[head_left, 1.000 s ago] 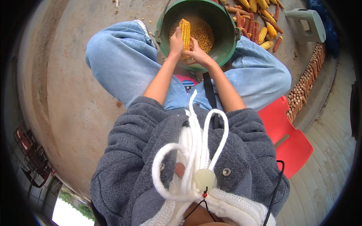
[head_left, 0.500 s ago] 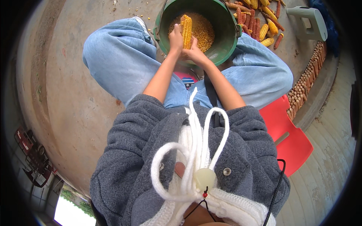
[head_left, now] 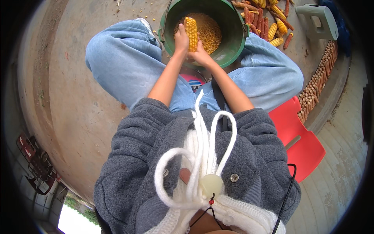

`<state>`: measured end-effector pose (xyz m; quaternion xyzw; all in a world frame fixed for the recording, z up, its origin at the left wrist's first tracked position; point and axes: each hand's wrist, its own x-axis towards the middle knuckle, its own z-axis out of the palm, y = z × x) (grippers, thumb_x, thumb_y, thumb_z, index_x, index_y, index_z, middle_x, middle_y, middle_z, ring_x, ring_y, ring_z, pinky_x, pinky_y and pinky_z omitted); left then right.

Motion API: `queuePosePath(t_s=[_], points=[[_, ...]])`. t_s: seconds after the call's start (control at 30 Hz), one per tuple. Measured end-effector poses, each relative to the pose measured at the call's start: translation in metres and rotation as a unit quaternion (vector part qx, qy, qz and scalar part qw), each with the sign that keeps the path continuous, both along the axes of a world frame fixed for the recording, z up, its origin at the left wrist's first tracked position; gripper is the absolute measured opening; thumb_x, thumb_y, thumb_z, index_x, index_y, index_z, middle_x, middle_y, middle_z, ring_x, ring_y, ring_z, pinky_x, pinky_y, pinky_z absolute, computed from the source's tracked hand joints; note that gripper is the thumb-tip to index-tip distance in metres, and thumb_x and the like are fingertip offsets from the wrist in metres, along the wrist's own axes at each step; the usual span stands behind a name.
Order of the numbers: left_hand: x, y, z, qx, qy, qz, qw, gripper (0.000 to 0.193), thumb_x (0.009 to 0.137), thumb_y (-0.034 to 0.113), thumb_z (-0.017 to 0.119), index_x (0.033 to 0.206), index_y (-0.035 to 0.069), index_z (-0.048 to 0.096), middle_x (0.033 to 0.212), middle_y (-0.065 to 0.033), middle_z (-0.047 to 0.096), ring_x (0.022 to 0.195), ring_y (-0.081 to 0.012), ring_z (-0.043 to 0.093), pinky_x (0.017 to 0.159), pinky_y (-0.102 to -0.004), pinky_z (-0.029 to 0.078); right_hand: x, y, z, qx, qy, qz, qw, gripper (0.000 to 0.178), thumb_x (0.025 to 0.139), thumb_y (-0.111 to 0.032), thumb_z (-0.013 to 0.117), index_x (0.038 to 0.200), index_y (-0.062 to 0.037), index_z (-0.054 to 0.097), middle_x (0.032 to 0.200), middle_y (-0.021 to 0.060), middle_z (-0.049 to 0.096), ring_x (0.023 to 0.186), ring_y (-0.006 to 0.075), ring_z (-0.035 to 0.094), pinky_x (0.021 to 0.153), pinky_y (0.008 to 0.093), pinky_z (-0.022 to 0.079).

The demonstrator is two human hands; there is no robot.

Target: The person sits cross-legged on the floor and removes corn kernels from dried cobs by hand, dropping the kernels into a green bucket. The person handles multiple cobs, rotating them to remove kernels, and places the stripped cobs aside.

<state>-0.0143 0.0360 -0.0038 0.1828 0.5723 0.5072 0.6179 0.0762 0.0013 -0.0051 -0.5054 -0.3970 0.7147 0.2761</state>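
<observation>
Yellow and stiff-looking, the corn cob [head_left: 191, 33] is clasped by the left hand [head_left: 180, 40] at left, the right hand [head_left: 200, 56] at its near end (likely light; best gripped mid-length).

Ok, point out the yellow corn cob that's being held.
The yellow cob over the green bucket, between left hand and right hand; the other yellow cobs lie heaped on the floor to the right.

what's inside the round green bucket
Loose yellow corn kernels lie inside the bucket, hiding the bottom. The bare left hand, bare right hand and long yellow corn cob held there block part of the view.
</observation>
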Motion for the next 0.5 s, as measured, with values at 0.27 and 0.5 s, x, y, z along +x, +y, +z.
queuePosePath(t_s=[0.27, 0.5], points=[[-0.010, 0.001, -0.028, -0.012, 0.055, 0.026, 0.998, 0.041, 0.087, 0.034, 0.031, 0.114, 0.004, 0.043, 0.096, -0.0086, 0.056, 0.086, -0.0168, 0.053, 0.078, -0.0284, 0.039, 0.015, 0.010, -0.005, -0.065, -0.047, 0.041, 0.996, 0.063, 0.064, -0.003, 0.055, 0.119, -0.0006, 0.025, 0.089, 0.0107, 0.048, 0.071, 0.0173, 0.055, 0.062, 0.0262, 0.047], [-0.016, 0.012, -0.005, -0.039, -0.181, 0.011, 0.983, 0.054, 0.081, 0.059, 0.030, 0.103, 0.014, 0.048, 0.088, -0.0093, 0.056, 0.083, -0.0260, 0.053, 0.077, -0.0399, 0.042, 0.032, 0.013, -0.017, 0.136, -0.230, 0.114, 0.957, 0.059, 0.065, -0.009, 0.057, 0.117, -0.0051, 0.030, 0.098, 0.0178, 0.052, 0.091, 0.0292, 0.053, 0.077, 0.0333, 0.042]])
